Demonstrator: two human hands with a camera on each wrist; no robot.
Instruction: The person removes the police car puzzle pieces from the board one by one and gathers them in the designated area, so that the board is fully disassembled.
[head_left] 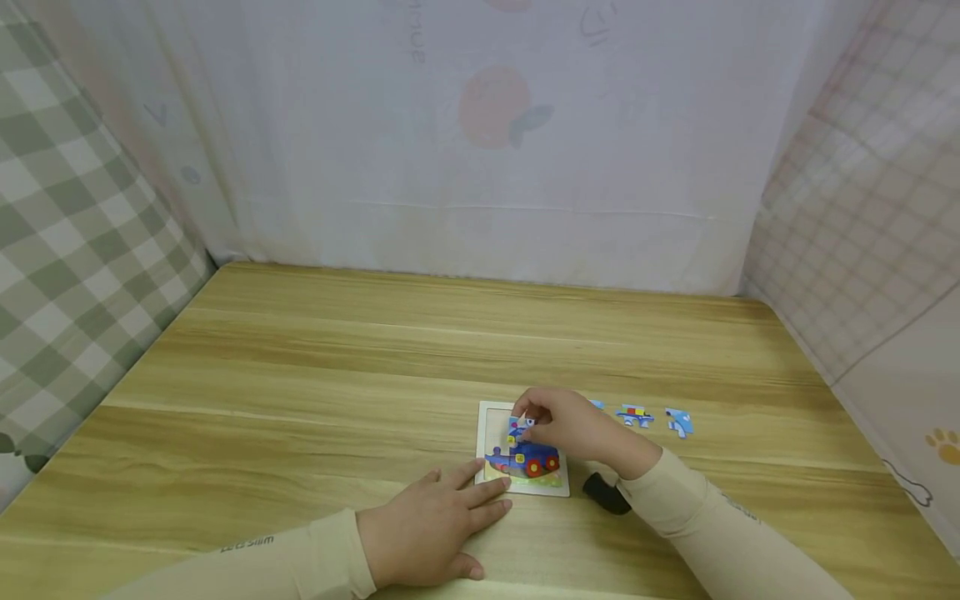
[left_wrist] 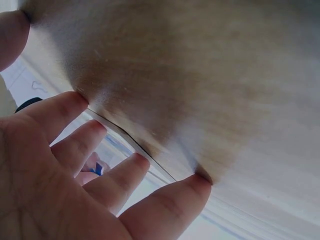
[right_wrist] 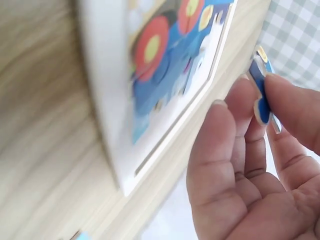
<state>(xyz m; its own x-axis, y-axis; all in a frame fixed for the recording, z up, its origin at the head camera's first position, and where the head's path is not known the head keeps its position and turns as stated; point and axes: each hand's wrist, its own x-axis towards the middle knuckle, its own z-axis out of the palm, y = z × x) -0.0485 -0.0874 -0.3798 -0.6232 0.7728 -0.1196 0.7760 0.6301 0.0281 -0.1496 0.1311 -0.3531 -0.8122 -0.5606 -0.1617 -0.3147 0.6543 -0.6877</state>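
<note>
A square jigsaw puzzle tray point(head_left: 478, 442) with a pale rim lies on the table, its lower part filled with joined pieces of a blue vehicle with red and yellow wheels point(head_left: 534, 467). My right hand point(head_left: 573, 427) is over the tray, pinching a blue puzzle piece point(right_wrist: 261, 92) between thumb and fingers. In the right wrist view that piece is held on edge, beyond the tray rim point(right_wrist: 165, 155). My left hand point(head_left: 431, 527) lies spread, palm down, fingertips at the tray's lower left corner and on the table. Seen from its wrist, the left fingertips point(left_wrist: 142, 160) press down beside the tray's edge.
Loose puzzle pieces lie right of the tray: one with red and yellow point(head_left: 636, 415), a light blue one point(head_left: 679, 422), and another point(head_left: 597, 404) partly hidden behind my right hand. A black object point(head_left: 606, 493) shows by the right wrist. Curtains point(head_left: 480, 167) border the wooden table point(head_left: 337, 350).
</note>
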